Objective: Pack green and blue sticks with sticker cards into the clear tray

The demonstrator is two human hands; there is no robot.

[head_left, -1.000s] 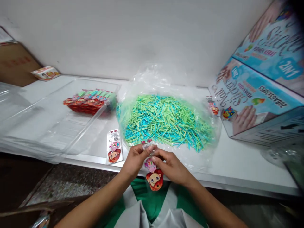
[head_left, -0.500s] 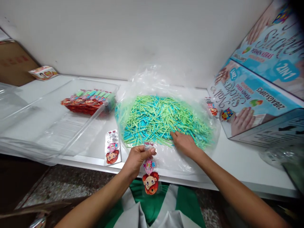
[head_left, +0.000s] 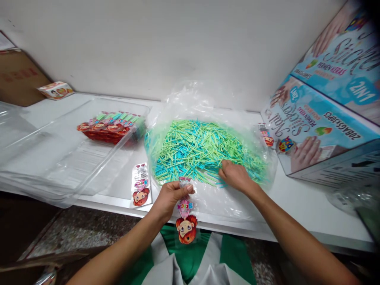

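White surface, backed by a pale wall, bears green and blue sticks heaped on clear plastic film. Left hand pinches the upper end of a "Stick" sachet, long axis running from heap toward person. Right hand, nearer the sticks, touches the heap's front edge, right of the sachet; fingers curled, any grip on sticks cannot be determined.
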